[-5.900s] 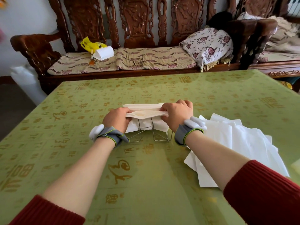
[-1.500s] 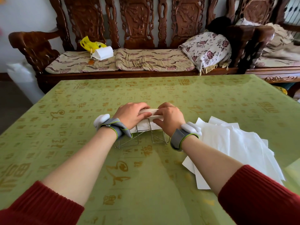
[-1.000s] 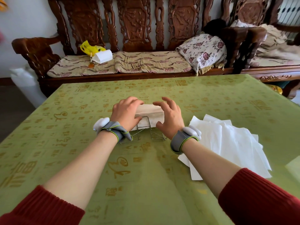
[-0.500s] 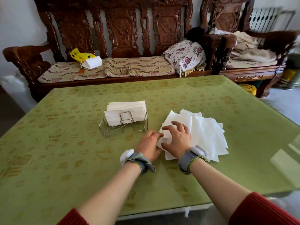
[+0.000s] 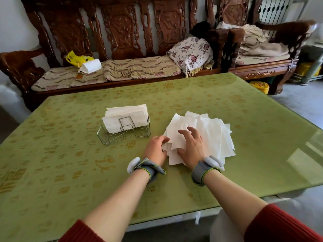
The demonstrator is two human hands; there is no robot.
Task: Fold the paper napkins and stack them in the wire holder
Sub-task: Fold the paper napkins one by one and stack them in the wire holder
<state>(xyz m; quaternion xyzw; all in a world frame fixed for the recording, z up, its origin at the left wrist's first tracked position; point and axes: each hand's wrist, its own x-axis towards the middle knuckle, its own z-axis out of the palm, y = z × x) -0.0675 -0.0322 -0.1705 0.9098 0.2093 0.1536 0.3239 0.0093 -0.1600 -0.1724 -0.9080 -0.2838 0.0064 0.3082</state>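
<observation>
Both hands (image 5: 174, 147) now at loose napkins (image 5: 209, 131).

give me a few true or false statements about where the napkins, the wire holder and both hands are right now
1. The silver wire holder has folded white napkins standing in it. True.
2. The loose pile of flat white paper napkins lies to the left of the holder. False: it lies to its right.
3. The right hand rests on the loose pile with fingers spread. True.
4. The left hand is gripping the holder. False: it is at the near left edge of the loose pile, apart from the holder.
5. The green patterned table carries a yellow bag. False: the yellow bag lies on the carved wooden bench.
</observation>
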